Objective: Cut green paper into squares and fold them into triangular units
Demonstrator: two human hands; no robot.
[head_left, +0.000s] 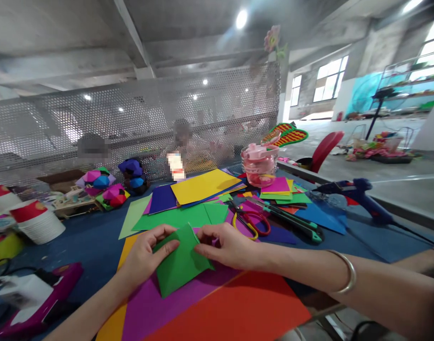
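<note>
A folded piece of green paper is held between my two hands, over purple paper and a red-orange sheet. My left hand grips its upper left side, thumb on top. The fingers of my right hand pinch its upper right edge. Beyond the hands lie green sheets and a stack topped by a yellow sheet. Just past my right hand are scissors with red and yellow handles, beside a green and black utility knife.
A pink jar stands at the back. On the right lies a blue glue gun with its cord. Paper cups, folded paper balls and a magenta power strip are on the left. A perforated metal screen rises behind.
</note>
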